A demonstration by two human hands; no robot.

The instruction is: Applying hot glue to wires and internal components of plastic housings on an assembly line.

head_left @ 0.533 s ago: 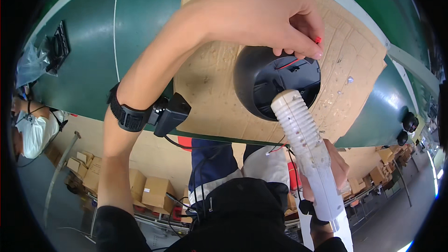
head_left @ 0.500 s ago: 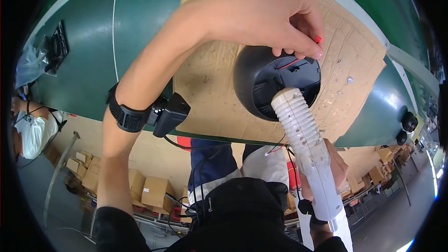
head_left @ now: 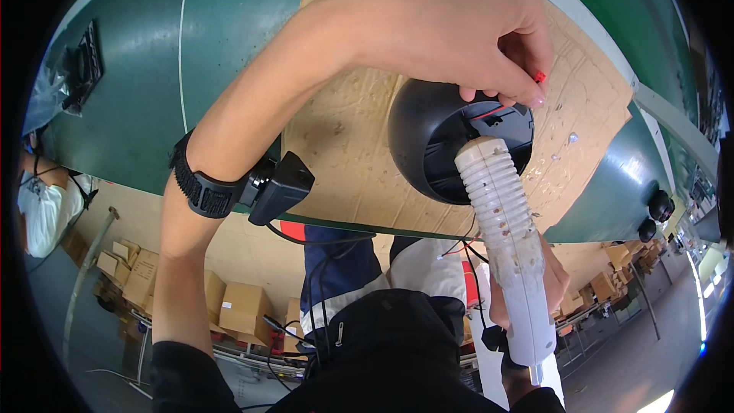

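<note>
A round black plastic housing (head_left: 417, 138) lies with its open side facing right, showing moulded ribs inside. Above its rim, my left hand (head_left: 474, 38) pinches a small red connector (head_left: 540, 76); a red wire (head_left: 489, 113) runs from there into the housing. My right hand (head_left: 552, 279) is wrapped round a white, ribbed tool (head_left: 501, 199) that looks like an electric screwdriver. The tool's front end reaches into the housing's opening; its very tip is hidden inside. Loose thin wires (head_left: 459, 248) with a white plug hang below the table edge.
Worn cardboard (head_left: 344, 153) covers part of the green table (head_left: 237, 23). A black part (head_left: 86, 69) beside a plastic bag lies far left; round black parts (head_left: 659, 206) sit at right. Another person's white-clothed body (head_left: 50, 218) shows at left. Cardboard boxes (head_left: 245, 310) stand below.
The housing, both hands, the connector and the tool appear slightly further right and lower in the view, while the background shifts left. The pinch and the grip are unchanged.
</note>
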